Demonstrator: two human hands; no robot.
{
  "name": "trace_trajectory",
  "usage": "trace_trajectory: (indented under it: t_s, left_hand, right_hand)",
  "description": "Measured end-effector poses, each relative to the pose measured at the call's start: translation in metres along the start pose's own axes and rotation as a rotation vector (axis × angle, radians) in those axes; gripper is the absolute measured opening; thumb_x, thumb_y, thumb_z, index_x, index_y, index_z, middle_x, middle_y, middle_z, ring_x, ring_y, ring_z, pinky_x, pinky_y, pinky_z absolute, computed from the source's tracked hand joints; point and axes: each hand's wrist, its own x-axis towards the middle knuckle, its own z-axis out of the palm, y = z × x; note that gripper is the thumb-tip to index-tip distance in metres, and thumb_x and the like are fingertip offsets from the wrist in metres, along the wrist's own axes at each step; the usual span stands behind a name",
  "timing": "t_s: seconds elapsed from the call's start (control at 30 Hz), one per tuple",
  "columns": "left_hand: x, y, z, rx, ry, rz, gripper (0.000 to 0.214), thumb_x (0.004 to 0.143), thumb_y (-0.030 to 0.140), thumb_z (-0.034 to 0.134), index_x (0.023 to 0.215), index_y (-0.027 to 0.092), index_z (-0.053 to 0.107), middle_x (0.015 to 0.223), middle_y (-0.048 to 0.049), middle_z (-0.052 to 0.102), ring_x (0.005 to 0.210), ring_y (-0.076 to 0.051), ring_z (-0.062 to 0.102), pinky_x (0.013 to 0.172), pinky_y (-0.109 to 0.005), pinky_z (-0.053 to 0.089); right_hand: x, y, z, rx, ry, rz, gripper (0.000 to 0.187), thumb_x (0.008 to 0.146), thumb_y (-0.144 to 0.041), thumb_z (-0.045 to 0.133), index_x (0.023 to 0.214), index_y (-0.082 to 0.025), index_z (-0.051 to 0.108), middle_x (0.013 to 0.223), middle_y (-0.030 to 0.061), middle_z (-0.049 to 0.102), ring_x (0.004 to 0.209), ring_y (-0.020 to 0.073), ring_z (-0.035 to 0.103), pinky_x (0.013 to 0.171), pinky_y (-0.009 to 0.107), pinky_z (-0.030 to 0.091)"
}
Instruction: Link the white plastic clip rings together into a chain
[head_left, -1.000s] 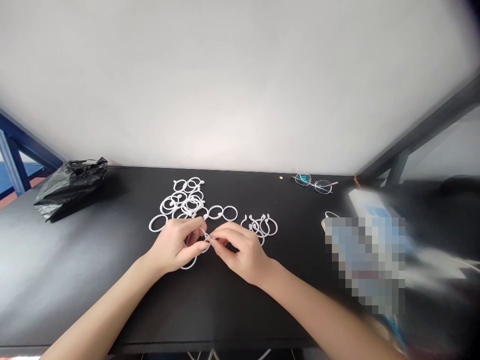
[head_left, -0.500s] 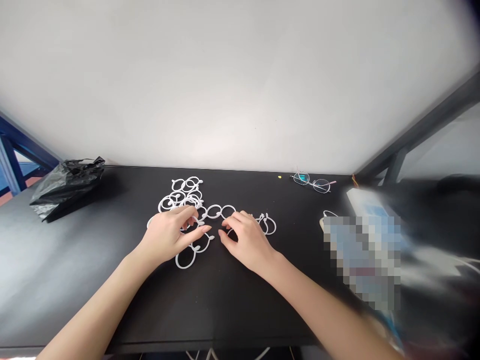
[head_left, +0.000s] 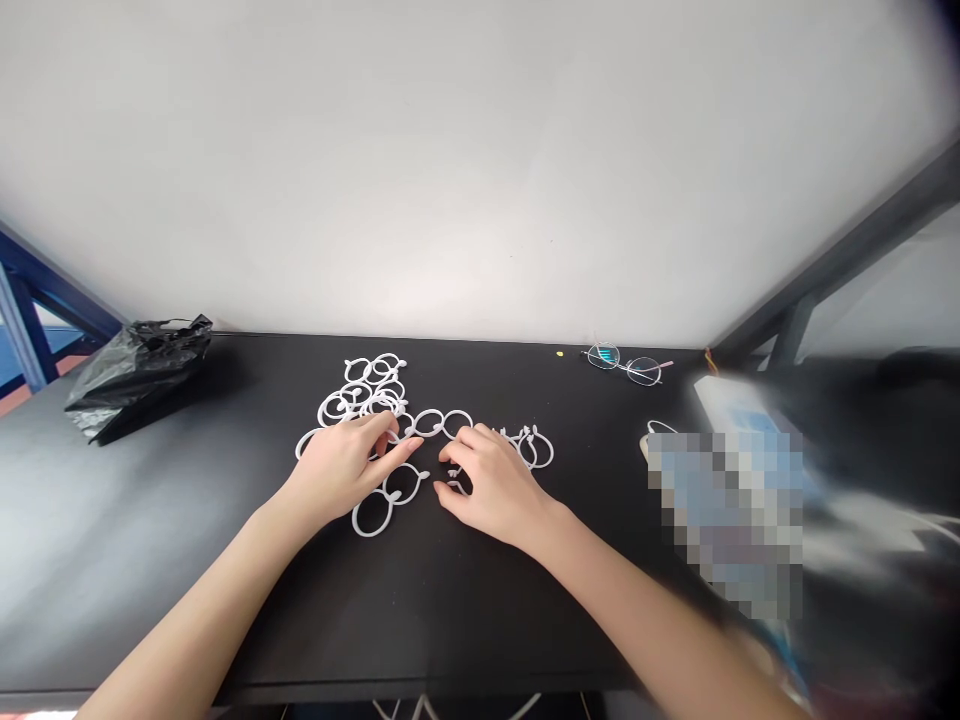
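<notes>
Several white plastic shower-curtain rings lie on the black table. My left hand [head_left: 341, 462] is over the left group of rings [head_left: 364, 398], its thumb and forefinger apart with no ring visibly gripped. Just below its thumb lies a ring [head_left: 403, 484] touching another ring [head_left: 372, 514]. To the right, my right hand [head_left: 495, 485] hovers low with thumb and fingers parted. Between them show the unfastened ends of a white ring [head_left: 454, 474], mostly hidden under the hand. Beyond the fingers are more rings [head_left: 429, 423], and a small cluster [head_left: 537, 448] lies by the knuckles.
A crumpled black plastic bag [head_left: 142, 370] sits at the left. Eyeglasses [head_left: 622, 364] lie near the wall, beside a small yellow bit [head_left: 559, 354]. At the right are a white box [head_left: 739, 415] and a blurred-out item [head_left: 727, 530].
My right thumb has shifted slightly down and left, and the ring's unfastened ends now show between thumb and fingers. A ring end near my left thumb is no longer visible there.
</notes>
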Motion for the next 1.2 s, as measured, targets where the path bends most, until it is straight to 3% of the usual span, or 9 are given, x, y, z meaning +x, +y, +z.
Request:
trace_trajectory:
  t_s: [0.23,0.7,1.2]
  left_hand:
    - [0.0012,-0.0029,0.0075,0.046,-0.027,-0.004,0.034,0.094,0.048,0.042,0.072,0.022,0.041,0.053,0.0044,0.049,0.046,-0.013,0.046,0.048,-0.022,0.027]
    - [0.0009,-0.0038,0.0088,0.037,0.002,-0.017,0.029,0.095,0.047,0.042,0.087,0.021,0.052,0.055,0.0046,0.057,0.047,-0.013,0.051,0.047,-0.021,0.03]
    - [0.0012,-0.0035,0.008,0.036,-0.009,0.003,0.028,0.094,0.046,0.042,0.087,0.021,0.054,0.058,0.0036,0.059,0.046,-0.013,0.052,0.046,-0.022,0.03]
  right_hand:
    - [-0.0011,0.0006,-0.0013,-0.027,-0.021,-0.031,0.013,0.073,-0.012,0.06,0.085,-0.017,0.065,0.083,0.0037,0.06,0.081,0.0181,0.052,0.077,0.032,0.045]
    - [-0.0011,0.0008,-0.0011,-0.009,-0.035,-0.045,0.021,0.068,-0.004,0.054,0.083,-0.016,0.062,0.081,0.0033,0.06,0.079,0.0178,0.051,0.076,0.031,0.045]
    - [-0.0006,0.0001,0.0014,0.012,-0.033,-0.053,0.021,0.07,0.0,0.051,0.08,-0.016,0.061,0.077,0.0021,0.06,0.074,0.0157,0.051,0.074,0.029,0.042]
